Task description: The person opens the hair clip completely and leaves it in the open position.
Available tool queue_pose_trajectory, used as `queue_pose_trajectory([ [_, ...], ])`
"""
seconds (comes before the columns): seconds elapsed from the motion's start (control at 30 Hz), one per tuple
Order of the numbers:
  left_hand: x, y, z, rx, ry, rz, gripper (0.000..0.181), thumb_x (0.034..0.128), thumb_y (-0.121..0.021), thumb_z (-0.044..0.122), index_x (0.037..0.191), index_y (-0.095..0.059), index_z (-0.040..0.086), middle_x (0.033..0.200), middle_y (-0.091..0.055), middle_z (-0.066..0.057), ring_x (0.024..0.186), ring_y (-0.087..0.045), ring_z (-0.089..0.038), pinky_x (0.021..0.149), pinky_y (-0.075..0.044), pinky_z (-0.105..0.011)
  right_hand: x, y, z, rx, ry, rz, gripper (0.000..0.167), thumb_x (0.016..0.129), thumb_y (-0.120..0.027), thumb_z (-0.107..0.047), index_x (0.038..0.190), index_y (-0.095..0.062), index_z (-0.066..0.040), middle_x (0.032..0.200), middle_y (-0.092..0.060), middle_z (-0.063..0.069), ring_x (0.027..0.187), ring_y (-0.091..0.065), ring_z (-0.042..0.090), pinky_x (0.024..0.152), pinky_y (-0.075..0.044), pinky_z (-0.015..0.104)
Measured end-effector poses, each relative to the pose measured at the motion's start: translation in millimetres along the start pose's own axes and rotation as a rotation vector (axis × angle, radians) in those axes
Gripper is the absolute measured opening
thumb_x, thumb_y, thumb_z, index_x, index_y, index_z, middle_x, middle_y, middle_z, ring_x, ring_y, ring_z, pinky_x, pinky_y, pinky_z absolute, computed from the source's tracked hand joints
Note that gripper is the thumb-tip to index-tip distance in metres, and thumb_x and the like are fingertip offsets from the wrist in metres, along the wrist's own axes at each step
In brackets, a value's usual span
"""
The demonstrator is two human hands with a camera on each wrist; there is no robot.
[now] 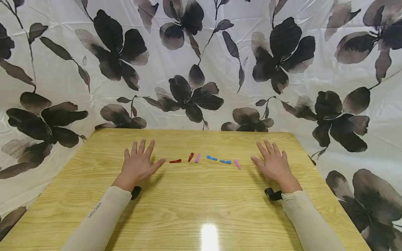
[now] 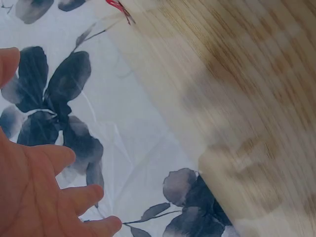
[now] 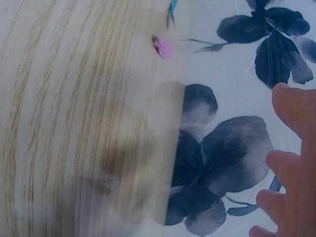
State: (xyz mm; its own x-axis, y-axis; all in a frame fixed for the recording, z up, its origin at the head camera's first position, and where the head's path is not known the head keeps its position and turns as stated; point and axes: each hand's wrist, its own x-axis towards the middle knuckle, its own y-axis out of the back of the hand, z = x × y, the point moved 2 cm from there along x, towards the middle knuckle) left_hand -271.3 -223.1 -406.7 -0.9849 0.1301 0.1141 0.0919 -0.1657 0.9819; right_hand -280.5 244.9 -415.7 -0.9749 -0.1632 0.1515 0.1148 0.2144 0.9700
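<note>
Small snap hair clips lie in a loose row across the middle of the wooden table: a red hair clip (image 1: 175, 161) lying flat, a second red clip (image 1: 191, 157), a pink clip (image 1: 197, 158), two blue clips (image 1: 211, 158) (image 1: 225, 161) and a pink clip (image 1: 237, 164) at the right end. My left hand (image 1: 139, 164) is spread left of the row, its thumb nearest the flat red clip and apart from it. On the other side my right hand (image 1: 274, 163), fingers spread, is nearest the right-end pink clip (image 3: 163, 47). Neither hand holds anything.
The wooden table (image 1: 194, 209) ends at a back edge just beyond the clips. Behind it and at both sides hangs a white cloth (image 1: 150, 69) with dark flowers. Black wrist devices (image 1: 273, 194) sit at both wrists, near the sleeve cuffs.
</note>
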Motion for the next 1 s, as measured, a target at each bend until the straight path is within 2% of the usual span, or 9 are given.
queue_pose_trajectory([
  [0.5,-1.1,-0.3,2.3,-0.008,-0.005,0.000,0.092,0.0912,-0.035,0.073,0.157,-0.012,0.012,0.159,-0.011,-0.027,0.143,-0.005,-0.055,0.107,-0.003,-0.075,6.8,-4.3,-12.0,0.027,0.024,-0.011,0.070,0.099,-0.038,-0.057,0.155,-0.023,-0.017,0.160,-0.018,0.019,0.146,-0.013,0.046,0.107,-0.014,0.074],
  [0.83,0.3,0.4,7.2,0.006,-0.029,0.057,0.085,0.0950,-0.038,0.064,0.155,-0.020,0.007,0.156,-0.023,-0.026,0.143,-0.014,-0.052,0.107,-0.011,-0.074,12.7,-6.4,-27.8,0.048,0.038,-0.007,0.068,0.099,-0.039,-0.056,0.154,-0.025,-0.019,0.159,-0.021,0.018,0.146,-0.014,0.045,0.108,-0.015,0.072],
  [1.0,0.8,-0.6,10.6,0.011,-0.043,0.079,0.080,0.0964,-0.040,0.060,0.154,-0.023,0.006,0.155,-0.027,-0.026,0.142,-0.018,-0.052,0.107,-0.015,-0.073,15.9,-9.0,-36.5,0.062,0.062,0.019,0.068,0.099,-0.039,-0.056,0.154,-0.027,-0.018,0.158,-0.024,0.018,0.145,-0.017,0.045,0.107,-0.018,0.072],
])
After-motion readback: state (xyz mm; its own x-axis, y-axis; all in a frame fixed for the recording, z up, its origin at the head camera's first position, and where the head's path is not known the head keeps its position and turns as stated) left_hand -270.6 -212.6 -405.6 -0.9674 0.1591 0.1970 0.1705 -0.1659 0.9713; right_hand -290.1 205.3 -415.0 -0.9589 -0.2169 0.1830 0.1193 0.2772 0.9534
